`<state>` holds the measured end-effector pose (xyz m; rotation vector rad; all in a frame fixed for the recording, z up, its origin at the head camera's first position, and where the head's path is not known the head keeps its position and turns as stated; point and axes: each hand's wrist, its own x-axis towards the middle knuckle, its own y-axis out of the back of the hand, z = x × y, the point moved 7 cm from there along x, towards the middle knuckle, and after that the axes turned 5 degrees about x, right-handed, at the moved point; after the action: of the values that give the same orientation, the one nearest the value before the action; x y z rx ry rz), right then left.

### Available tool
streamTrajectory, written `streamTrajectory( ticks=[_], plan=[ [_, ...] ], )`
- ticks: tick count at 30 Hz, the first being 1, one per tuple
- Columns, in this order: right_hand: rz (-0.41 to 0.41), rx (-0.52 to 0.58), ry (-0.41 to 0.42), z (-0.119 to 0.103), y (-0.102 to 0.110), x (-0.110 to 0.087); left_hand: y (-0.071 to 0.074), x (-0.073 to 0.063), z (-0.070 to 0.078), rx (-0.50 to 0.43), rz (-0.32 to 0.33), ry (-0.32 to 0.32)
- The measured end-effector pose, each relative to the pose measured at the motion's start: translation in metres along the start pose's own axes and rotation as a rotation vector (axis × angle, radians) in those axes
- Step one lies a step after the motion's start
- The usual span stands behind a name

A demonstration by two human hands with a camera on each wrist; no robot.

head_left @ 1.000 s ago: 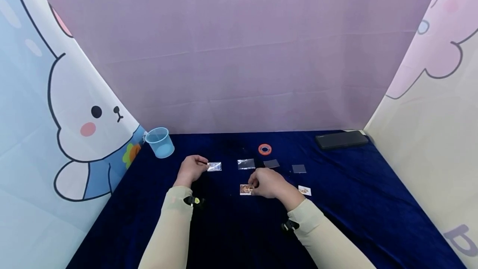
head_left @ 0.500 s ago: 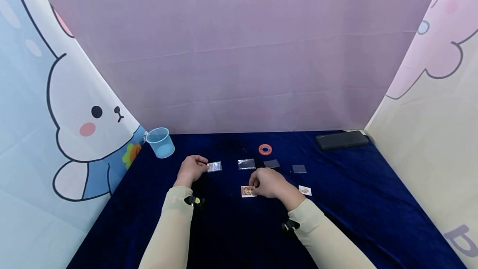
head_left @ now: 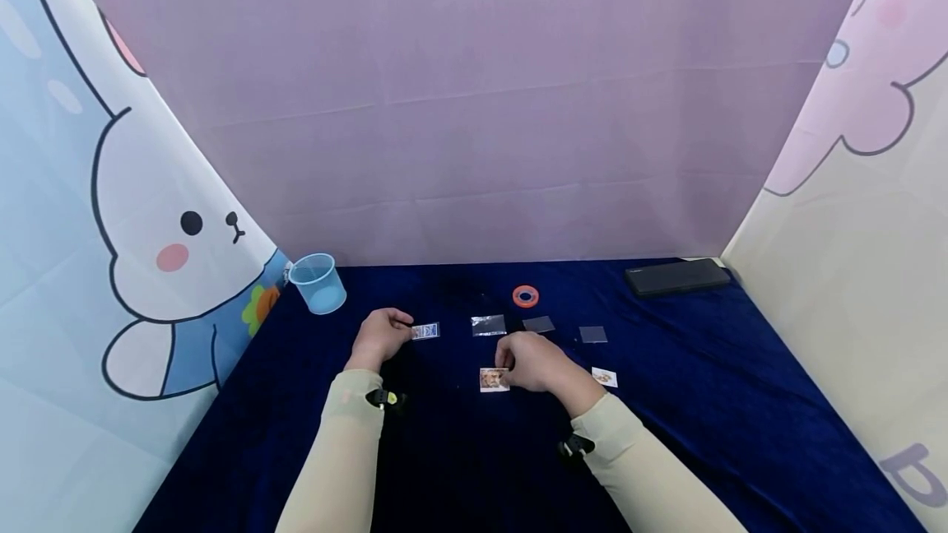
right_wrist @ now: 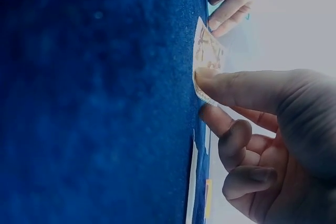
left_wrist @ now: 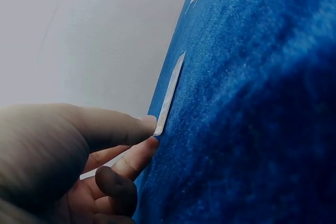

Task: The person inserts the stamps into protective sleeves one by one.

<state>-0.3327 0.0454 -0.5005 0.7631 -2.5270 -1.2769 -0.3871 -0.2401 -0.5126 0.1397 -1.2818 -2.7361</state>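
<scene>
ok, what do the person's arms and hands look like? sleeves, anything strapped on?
Left hand and right hand are both bare, no gloves. Left sleeve and right sleeve are long, plain, pale cream, ending around the wrists. Each wrist has a small dark device: left device shows a yellow-green spot, right device small pale marks. No cables I can make out.

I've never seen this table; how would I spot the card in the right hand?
On the dark blue cloth, look to the right hand. It pinches the card by its right edge. Brown print covers most of it, while the loose card farther right is mostly white.
</scene>
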Motion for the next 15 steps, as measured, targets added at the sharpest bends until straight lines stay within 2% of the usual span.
streamTrajectory(
  ticks=[5,15],
  plan=[
    [0.007,0.005,0.013,0.000,0.002,0.000,-0.001,0.000,0.000,0.012,-0.003,0.006],
    [-0.003,0.173,0.022,0.004,0.013,0.000,0.000,0.001,0.000,0.011,0.004,0.016]
  ],
)
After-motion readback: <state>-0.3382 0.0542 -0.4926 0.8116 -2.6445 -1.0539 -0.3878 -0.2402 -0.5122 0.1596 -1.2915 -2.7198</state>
